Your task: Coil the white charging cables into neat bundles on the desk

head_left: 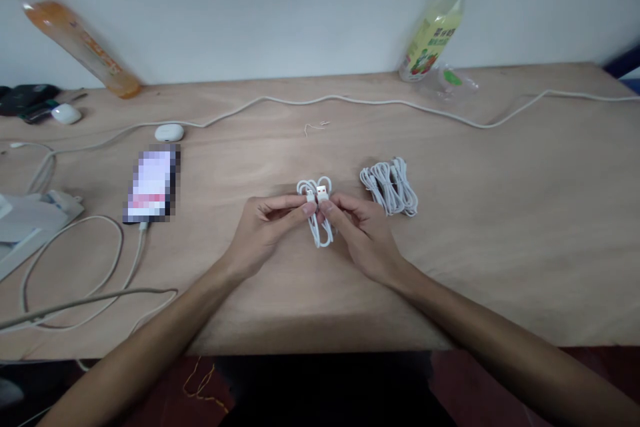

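White pieces (pixel 35 230): these lay at the left edge of the table (pixel 525 260), partly cut off by the view.
Dark objects (pixel 30 100): they were in the far left corner; what they were, I could not tell.
Rounded white object (pixel 66 114): it lay just beside the dark objects.
Orange bottle (pixel 80 47): it stood at the back, near the wall (pixel 275 13), and appeared slanted to the left.
Phone (pixel 151 183): it lay with a lit, blurred screen; a charging cable (pixel 143 240) was plugged into its near end.
Small white case (pixel 169 133): it lay just beyond the phone.
Left hand (pixel 265 230): its thumb and forefinger were pinching the smaller plug of the coiled cable.
Coiled cable (pixel 321 235): white, it was between the two hands, over the middle of the table, both plugs side by side and pointing away from the person.
Thin scraps (pixel 315 127): they lay farther back, beyond the coil.
Right hand (pixel 367 233): its fingers were closed on the wider USB plug of the same cable.
Cable bundles (pixel 393 187): several white ones lay side by side, just beyond the right hand.
Yellow-green bottle (pixel 433 37): it stood at the back, appearing slanted to the right.
Clear wrapper (pixel 463 87): with a green patch, it lay beside this bottle.
Long cable (pixel 370 102): it ran across the back of the table and out at the right edge.
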The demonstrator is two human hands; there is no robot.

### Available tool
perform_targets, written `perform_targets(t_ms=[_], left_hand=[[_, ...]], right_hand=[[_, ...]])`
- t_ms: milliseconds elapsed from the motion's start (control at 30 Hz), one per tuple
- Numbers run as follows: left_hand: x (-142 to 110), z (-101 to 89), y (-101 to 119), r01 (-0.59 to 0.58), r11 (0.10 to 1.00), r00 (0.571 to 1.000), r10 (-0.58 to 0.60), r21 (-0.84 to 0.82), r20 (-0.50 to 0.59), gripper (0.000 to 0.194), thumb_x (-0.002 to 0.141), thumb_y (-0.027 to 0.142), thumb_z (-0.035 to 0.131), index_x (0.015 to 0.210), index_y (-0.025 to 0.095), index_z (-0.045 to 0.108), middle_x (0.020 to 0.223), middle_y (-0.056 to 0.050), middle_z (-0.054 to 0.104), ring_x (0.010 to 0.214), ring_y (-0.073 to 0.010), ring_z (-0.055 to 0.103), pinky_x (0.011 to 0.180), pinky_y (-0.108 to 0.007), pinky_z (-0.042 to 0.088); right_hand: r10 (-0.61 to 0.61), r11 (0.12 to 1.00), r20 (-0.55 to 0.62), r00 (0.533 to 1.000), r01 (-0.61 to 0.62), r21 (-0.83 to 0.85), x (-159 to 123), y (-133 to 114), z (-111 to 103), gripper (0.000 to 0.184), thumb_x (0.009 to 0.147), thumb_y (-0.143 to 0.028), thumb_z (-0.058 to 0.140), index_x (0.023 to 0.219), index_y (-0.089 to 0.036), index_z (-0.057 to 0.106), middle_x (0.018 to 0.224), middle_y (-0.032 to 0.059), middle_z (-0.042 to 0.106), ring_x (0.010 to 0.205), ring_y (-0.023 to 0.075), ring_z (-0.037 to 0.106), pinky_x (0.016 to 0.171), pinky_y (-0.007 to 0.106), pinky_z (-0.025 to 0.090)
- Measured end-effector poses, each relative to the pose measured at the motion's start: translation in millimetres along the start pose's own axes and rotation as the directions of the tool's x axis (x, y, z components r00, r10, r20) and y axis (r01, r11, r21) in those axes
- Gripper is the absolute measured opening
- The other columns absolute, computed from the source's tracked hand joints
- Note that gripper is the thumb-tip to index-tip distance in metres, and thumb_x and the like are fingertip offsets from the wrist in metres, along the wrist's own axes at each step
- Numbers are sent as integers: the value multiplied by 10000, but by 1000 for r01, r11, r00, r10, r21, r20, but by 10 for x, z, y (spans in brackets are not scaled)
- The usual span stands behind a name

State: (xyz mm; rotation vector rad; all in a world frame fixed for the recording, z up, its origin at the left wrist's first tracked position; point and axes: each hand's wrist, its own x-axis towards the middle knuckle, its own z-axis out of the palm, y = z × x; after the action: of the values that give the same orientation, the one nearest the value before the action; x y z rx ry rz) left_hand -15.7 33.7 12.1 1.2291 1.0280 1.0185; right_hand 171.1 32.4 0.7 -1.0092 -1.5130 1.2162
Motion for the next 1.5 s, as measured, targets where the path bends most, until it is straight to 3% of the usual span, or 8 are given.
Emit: perform_targets(t_ms=[467,833,1133,1500], left_hand=[[-2,15,-9,-12,999,1000,11,-32,-27,146,888,416,901,966,295,929,1021,-50,887,982,-245,800,977,-375,630],[-5,36,28,-14,1000,1000,13,-26,-13,169,913,431,877,933,270,926,1012,-54,885,1000,-253,798,983,-383,623],[-2,12,-9,42,997,998,-45,-64,-45,155,883,384,897,984,270,925,1008,-46,884,998,-239,791,997,-374,597],[0,27,-10,104,977,994,-106,-187,-1,275,833,485,940,1000,266,925,1023,-64,878,1013,-262,774,1052,-432,576]], right_hand=[[-16,1000,-18,1000,15,-19,-15,15,6,378,1055,-462,631,759,-234,693,706,-15,649,665,152,562,616,301,425],[-21,1000,-6,1000,21,9,-18,-17,9,397,1069,-422,599,731,-231,681,700,-17,642,667,146,571,640,295,448],[-49,998,15,999,49,-27,-47,-27,-2,287,1056,-334,565,806,-225,654,745,-20,653,662,136,569,611,273,440],[-52,997,4,999,52,-61,-59,-8,-4,266,1051,-319,578,819,-228,671,772,-23,684,700,141,605,664,286,457]])
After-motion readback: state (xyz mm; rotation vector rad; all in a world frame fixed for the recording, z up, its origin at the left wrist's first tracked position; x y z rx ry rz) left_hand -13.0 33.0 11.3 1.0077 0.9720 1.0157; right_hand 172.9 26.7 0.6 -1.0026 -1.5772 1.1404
